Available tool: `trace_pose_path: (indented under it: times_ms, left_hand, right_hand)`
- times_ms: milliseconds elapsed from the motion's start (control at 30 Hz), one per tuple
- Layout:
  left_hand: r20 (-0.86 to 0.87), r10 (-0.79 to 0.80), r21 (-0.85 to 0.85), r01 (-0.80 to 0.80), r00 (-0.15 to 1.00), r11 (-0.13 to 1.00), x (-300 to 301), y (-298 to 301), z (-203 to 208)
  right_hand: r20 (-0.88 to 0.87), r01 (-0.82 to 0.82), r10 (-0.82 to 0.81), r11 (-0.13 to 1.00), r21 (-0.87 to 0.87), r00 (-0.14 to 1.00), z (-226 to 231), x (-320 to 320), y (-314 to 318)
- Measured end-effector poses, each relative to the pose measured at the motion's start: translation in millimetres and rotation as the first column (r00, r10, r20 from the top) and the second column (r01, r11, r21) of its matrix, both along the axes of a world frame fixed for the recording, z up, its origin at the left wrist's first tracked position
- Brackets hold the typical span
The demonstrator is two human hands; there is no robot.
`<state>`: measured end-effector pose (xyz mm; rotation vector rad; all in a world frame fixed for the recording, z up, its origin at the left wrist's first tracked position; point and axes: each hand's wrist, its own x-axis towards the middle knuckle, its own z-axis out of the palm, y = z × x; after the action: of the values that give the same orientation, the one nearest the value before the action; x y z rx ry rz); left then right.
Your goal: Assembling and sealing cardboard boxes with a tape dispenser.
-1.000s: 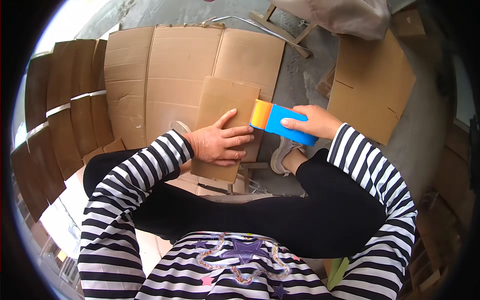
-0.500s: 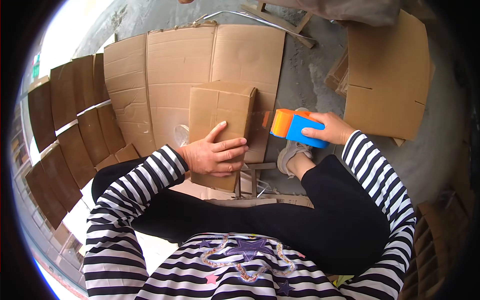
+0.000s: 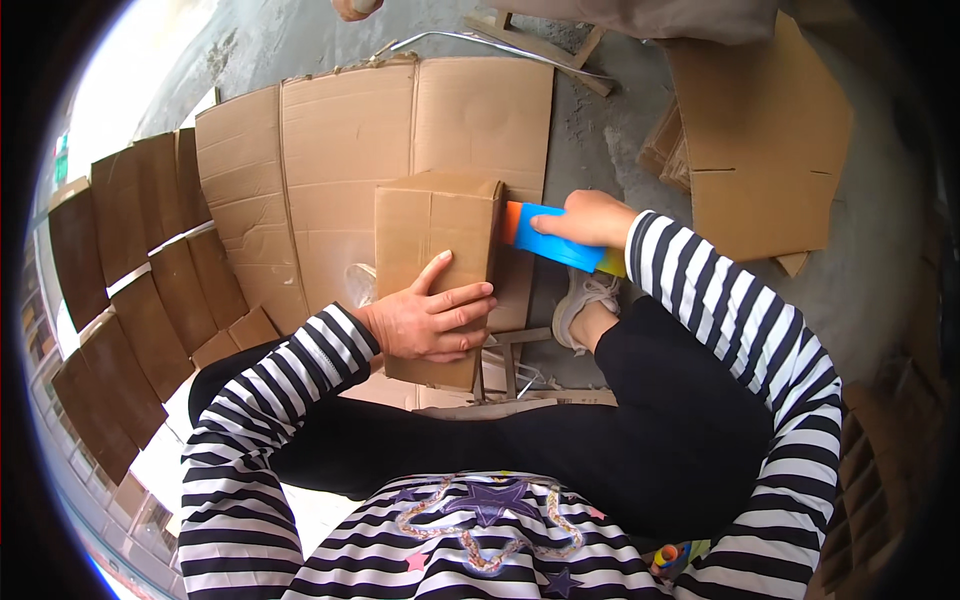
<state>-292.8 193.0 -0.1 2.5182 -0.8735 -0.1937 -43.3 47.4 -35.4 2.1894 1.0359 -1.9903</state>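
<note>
A closed brown cardboard box [image 3: 415, 230] stands upright in front of my crossed legs. My left hand [image 3: 425, 318] lies flat against its near face, fingers spread and tips reaching the right edge. In my right hand [image 3: 590, 218] is a blue and orange tape dispenser [image 3: 555, 246], gripped from above. Its orange front end is at the box's right side; whether it touches cannot be made out. That side of the box is seen only at a steep slant.
Behind the box a large creased cardboard sheet [image 3: 345, 130] leans or lies. Flat brown pieces [image 3: 150, 190] are lined up at the left. Another cardboard piece [image 3: 755, 200] is at the right, near a person's sleeve [image 3: 660, 18]. A metal rod [image 3: 470, 37] lies on the floor beyond.
My right hand has moved left with the tape dispenser and turned it, bringing its front end to the box's right side. My left hand stays on the box.
</note>
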Motion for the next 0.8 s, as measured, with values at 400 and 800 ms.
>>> trace_pose_path:
  times_ms: [400,800]
  left_hand:
    - [0.215,0.571,0.012,-0.586,0.793,0.810,-14.6,-3.0,-5.7]
    - [-0.518,0.852,-0.240,-0.969,0.075,-0.060,2.4,-1.9,-8.2]
  right_hand:
    - [0.448,0.567,-0.702,0.711,0.415,0.553,-21.4,-51.4,18.6]
    - [0.246,0.668,-0.969,0.196,0.718,0.020,-116.6,-121.0,48.2]
